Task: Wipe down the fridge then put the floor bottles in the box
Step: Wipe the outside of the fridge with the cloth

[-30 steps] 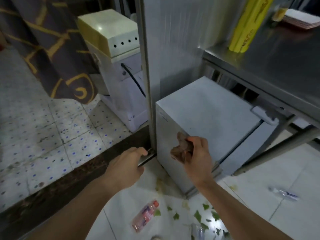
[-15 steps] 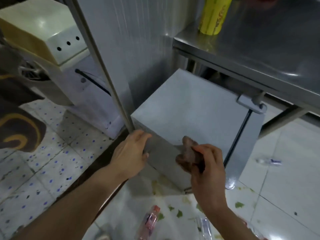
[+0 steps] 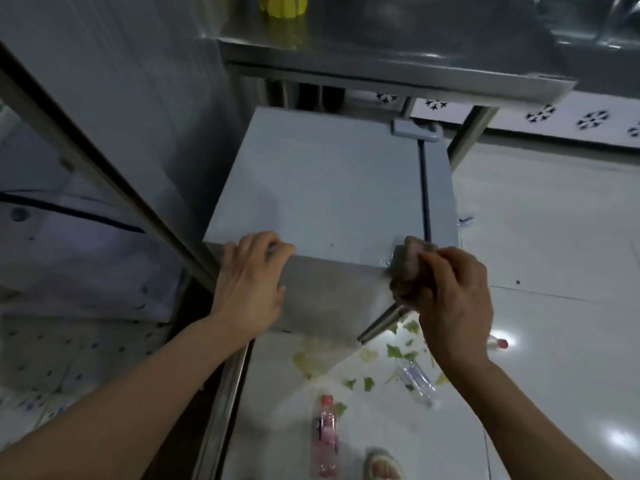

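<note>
A small white fridge (image 3: 322,188) stands on the floor under a steel table. My left hand (image 3: 251,282) rests on its near left top corner, fingers over the edge. My right hand (image 3: 453,299) grips a brown rag (image 3: 408,268) and holds it against the fridge's near right top corner. On the white floor lie a pink-labelled bottle (image 3: 325,434), a clear bottle (image 3: 417,377) and a red-capped bottle (image 3: 498,342) partly behind my right wrist. No box is in view.
The steel table (image 3: 398,74) overhangs the fridge, one leg (image 3: 467,133) beside the door hinge. A yellow roll (image 3: 282,5) stands on it. A metal door frame (image 3: 104,188) runs along the left. Green leaf scraps (image 3: 394,351) litter the floor. A slipper (image 3: 381,465) shows at the bottom.
My head moved closer and looks more steeply down on the fridge. My left hand went from the door frame to the fridge's top corner. The rag hand shifted right, to the near right corner.
</note>
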The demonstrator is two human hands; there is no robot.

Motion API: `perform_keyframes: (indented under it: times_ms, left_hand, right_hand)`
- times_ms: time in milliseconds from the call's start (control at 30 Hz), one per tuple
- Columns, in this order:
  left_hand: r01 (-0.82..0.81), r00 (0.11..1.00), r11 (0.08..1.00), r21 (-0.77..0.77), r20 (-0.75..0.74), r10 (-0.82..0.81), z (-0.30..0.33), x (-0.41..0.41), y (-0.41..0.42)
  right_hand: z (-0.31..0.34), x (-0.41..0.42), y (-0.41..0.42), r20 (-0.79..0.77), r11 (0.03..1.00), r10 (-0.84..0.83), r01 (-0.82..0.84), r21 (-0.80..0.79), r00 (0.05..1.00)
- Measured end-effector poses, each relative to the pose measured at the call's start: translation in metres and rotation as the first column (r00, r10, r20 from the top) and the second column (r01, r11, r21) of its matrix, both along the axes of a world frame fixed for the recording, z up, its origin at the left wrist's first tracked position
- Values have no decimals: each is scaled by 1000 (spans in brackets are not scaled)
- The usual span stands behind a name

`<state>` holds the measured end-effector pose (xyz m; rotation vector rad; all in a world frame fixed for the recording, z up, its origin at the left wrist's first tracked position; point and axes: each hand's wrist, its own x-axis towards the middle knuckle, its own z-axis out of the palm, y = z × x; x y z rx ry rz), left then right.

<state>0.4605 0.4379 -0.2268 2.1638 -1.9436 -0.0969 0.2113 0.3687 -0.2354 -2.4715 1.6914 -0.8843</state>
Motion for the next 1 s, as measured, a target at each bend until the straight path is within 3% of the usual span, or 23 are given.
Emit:
perform_keyframes:
  times_ms: [133,367,567,733,867,1000]
  left_hand:
    - [-14,1000,996,-91,21,16,-19,1,3]
    - [-124,986,944,-305,73,153,-53,-7,-10]
    - [-143,981,835,-532,37,192,-85,-4,-21]
    - [-86,980,733,-675,77,186,-111,6,-32]
    - [-92,980,634,-768,43,194,-116,7,-42]
    - [-47,981,542,-839,63,183,-119,7,-48]
  right_hand:
    - [-24,2,-3,-173,996,51,-62,-61,984]
    - [-59,-1,-16,-104,961,142,-163,-224,984]
    - [-96,-4,-24,-177,862,81,-158,-482,981]
    - [-137,1,-38,-121,723,24,-101,-684,992]
    - [-169,9,-52,-56,621,146,-136,-772,988]
    - [-232,7,-50,-173,592,226,-276,-757,959]
